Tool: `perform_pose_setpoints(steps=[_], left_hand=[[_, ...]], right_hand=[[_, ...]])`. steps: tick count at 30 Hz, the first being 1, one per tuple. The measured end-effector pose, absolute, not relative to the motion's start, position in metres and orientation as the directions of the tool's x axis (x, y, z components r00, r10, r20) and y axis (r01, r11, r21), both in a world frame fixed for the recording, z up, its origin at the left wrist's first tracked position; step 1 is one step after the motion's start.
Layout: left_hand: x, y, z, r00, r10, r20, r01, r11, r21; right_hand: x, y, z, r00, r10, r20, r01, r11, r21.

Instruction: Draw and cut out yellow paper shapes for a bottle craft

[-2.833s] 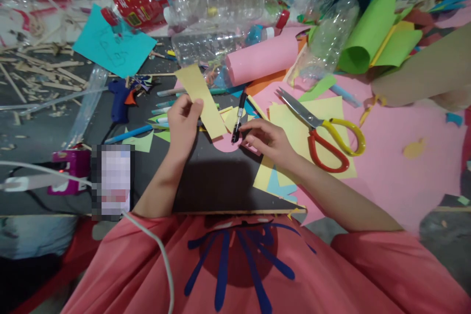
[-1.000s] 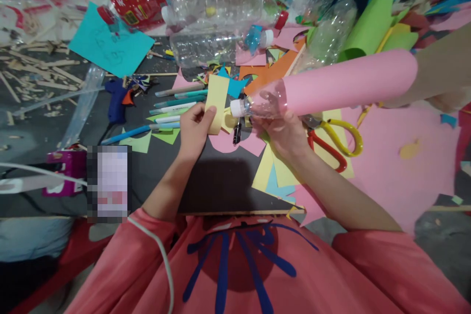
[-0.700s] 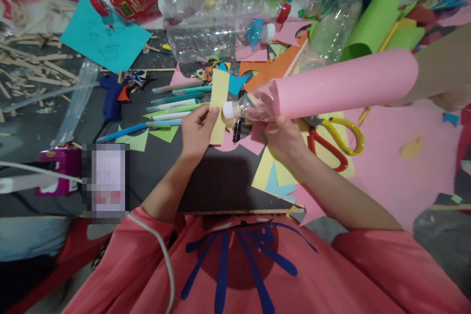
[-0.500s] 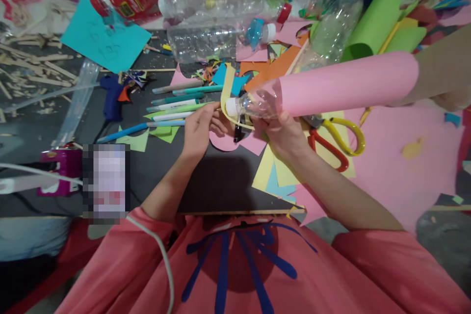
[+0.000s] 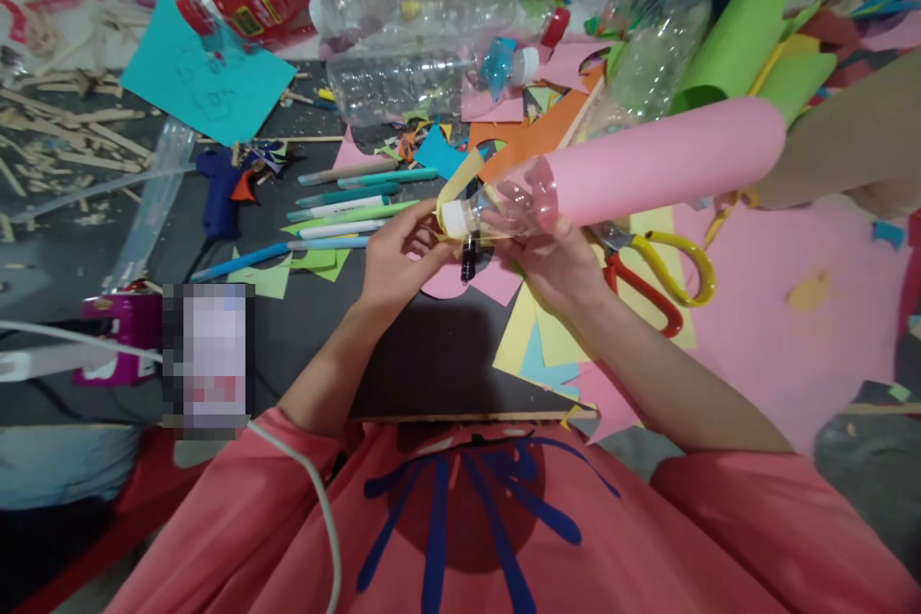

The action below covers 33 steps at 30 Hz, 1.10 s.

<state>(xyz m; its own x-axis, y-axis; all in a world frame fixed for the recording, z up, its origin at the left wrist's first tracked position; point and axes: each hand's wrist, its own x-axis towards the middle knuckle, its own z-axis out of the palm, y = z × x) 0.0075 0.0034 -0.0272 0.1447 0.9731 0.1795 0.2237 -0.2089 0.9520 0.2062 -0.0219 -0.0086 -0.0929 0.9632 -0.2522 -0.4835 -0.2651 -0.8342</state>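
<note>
A clear plastic bottle with a white cap lies nearly level above the table, its body wrapped in pink paper. My right hand supports it from below, fingers closed round the clear shoulder. At the cap end, my left hand pinches a narrow yellow paper strip that curves around the cap. Under the neck, a black pen shows in part. Another person's forearm meets the wrapped end of the bottle; that hand's grip is hidden.
Scissors with red and yellow handles lie right of my right hand. Several markers and a blue glue gun are to the left. Empty bottles line the back. Pink paper covers the right side; a phone lies at left.
My left thumb and fingers have closed in at the cap, and the yellow strip is now drawn closer around it. The bottle's wrapped end has shifted slightly left.
</note>
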Motion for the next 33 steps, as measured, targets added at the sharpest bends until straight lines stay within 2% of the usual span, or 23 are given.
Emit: perform_pose_setpoints(steps=[7, 11, 16, 22, 33], left_hand=[[0.0018, 0.0078, -0.0223, 0.186, 0.916, 0.357, 0.375, -0.402, 0.836], [-0.0002, 0.0097, -0.021, 0.217, 0.865, 0.453, 0.377, -0.503, 0.778], [-0.0002, 0.009, -0.0205, 0.256, 0.876, 0.409, 0.366, -0.479, 0.798], [-0.0011, 0.01, -0.0191, 0.241, 0.873, 0.423, 0.387, -0.486, 0.783], [0.0014, 0.0059, -0.0236, 0.196, 0.918, 0.346, 0.271, -0.39, 0.88]], right_hand=[[0.2061, -0.0212, -0.007, -0.107, 0.954, -0.281, -0.495, -0.297, -0.817], [0.207, -0.0216, -0.0071, -0.145, 0.95, -0.277, -0.475, -0.312, -0.823], [0.2078, -0.0227, -0.0044, -0.161, 0.944, -0.289, -0.436, -0.33, -0.837], [0.2063, -0.0216, -0.0055, -0.162, 0.943, -0.291, -0.477, -0.333, -0.813], [0.206, -0.0212, -0.0036, -0.182, 0.937, -0.297, -0.554, -0.348, -0.757]])
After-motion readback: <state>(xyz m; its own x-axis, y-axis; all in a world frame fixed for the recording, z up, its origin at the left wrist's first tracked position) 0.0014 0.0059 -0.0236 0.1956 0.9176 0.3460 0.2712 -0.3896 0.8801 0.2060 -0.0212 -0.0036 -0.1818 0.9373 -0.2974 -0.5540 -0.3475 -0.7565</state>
